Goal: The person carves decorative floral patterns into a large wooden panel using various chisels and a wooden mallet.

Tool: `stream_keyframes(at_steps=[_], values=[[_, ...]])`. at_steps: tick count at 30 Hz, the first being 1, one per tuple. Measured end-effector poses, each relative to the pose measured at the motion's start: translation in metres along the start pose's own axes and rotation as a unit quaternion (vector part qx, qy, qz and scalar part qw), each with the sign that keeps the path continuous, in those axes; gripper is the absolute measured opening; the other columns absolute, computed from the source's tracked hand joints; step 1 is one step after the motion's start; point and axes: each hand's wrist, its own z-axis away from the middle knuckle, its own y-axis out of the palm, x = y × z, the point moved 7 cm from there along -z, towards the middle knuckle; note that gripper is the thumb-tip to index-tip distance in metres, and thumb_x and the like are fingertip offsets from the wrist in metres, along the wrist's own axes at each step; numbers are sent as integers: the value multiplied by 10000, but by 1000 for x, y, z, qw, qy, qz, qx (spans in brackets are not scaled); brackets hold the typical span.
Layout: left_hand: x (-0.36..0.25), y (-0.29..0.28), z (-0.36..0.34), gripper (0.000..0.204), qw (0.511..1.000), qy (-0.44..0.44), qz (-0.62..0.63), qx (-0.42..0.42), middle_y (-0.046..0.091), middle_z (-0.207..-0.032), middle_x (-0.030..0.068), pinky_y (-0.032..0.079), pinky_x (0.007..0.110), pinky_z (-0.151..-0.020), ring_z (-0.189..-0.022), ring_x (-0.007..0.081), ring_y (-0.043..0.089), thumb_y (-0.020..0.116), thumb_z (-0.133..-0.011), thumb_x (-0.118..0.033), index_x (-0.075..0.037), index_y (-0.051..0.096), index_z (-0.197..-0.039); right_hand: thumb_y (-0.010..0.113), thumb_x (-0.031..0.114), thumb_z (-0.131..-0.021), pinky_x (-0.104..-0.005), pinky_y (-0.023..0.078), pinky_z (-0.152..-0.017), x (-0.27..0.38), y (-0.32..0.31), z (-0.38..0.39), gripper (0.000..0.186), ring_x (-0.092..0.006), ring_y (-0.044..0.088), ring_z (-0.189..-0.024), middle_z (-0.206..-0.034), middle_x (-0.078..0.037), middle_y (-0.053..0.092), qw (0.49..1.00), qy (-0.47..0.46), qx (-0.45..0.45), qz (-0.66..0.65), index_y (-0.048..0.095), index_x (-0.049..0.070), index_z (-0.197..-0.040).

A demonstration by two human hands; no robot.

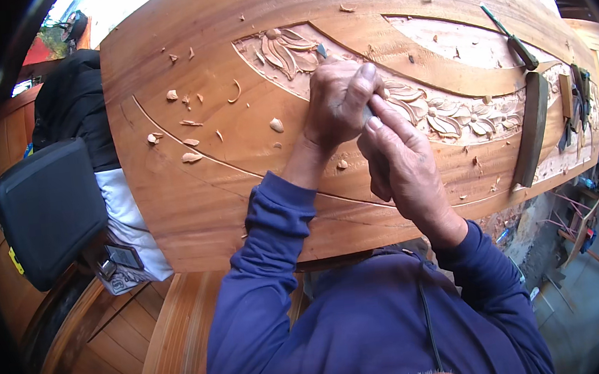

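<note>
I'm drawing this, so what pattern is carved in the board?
The carving has a flower pattern with long petals; the head view shows it best.

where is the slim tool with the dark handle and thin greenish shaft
In the head view, the slim dark-handled tool lies at the upper right on the brown carved wooden panel, its handle end beside the top of the long dark strip.

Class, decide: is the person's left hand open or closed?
Closed: the left hand is curled into a fist, with a carving tool poking out beyond it.
</note>
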Motion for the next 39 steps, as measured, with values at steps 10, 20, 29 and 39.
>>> stream_keyframes(at_steps=[10, 20, 29, 39], values=[[-13, 7, -2, 355, 989, 123, -88, -4, 638, -766, 117, 446, 438, -696, -732, 323, 615, 552, -1032, -296, -50, 671, -807, 551, 160, -1083, -179, 334, -438, 21, -37, -11, 419, -10, 426, -521, -868, -7, 604, 997, -12, -21, 72, 535, 35, -1483], [-20, 9, 3, 479, 989, 113, -86, -36, 631, -624, 126, 471, 418, -678, -630, 331, 638, 489, -1045, -327, -42, 673, -707, 562, 179, -1080, -193, 335, -423, 11, -39, -2, 472, -24, 419, -496, -843, -10, 585, 994, 22, 33, 97, 484, 42, -1524], [-24, -51, 20, 563, 986, 109, -87, -91, 692, -691, 87, 475, 390, -677, -596, 233, 626, 391, -1048, -362, -8, 702, -741, 516, 177, -1088, -222, 354, -442, 9, 50, 17, 494, -60, 423, -479, -889, -49, 598, 987, 98, 94, -88, 361, 97, -1551], [-15, -75, -6, 254, 891, 71, -432, -121, 719, -963, 53, 529, 400, -817, -895, 262, 657, 807, -837, -107, -85, 741, -1081, 584, 112, -1054, -183, 349, -531, 26, -65, 15, 491, -8, 428, -592, -833, 37, 595, 975, -18, 32, 219, 486, 84, -1534]])
